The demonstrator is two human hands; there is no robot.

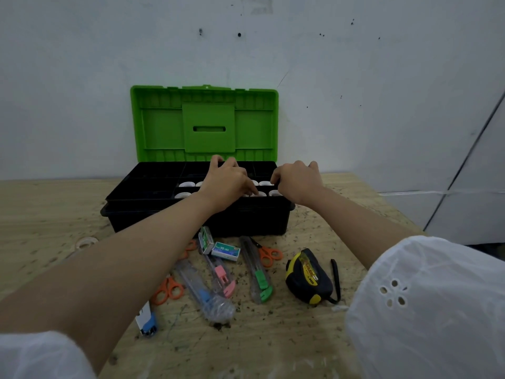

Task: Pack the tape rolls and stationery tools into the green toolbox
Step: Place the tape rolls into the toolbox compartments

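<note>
- A pale wall point(355, 64) flecked with dark spots stands behind a rough wooden desk point(273, 337).
- The green toolbox point(205, 124) sits at the back of the desk against the wall, its lid upright and open above a black base.
- A black tray point(153, 184) with divided compartments lies in the top of the base; its left compartments look dark.
- White tape rolls point(186, 184) stand in two rows in the tray's right-hand compartments, partly hidden by the hands.
- The left hand point(226, 184) lies over those rolls, fingers bent downward and thumb touching a roll in the near row; I cannot tell whether it grips one.
- The right hand point(299, 181) is curled round the tray's right end, thumb on the inner side.
- One clear tape roll point(86, 243) lies flat on the desk, well left of the toolbox.
- In front of the toolbox lie three orange scissors point(168, 289), one of them partly under the left forearm.
- Two staple boxes point(226, 251) touch each other just before the base.
- Three clear utility knives point(258, 272) with blue, pink and green sliders lie side by side.
- A yellow-and-black tape measure point(307, 274) rests to their right.
- A white-and-blue tool point(147, 318) peeks out beneath the left forearm.
- White sleeves point(426, 310) cover both upper arms.
</note>
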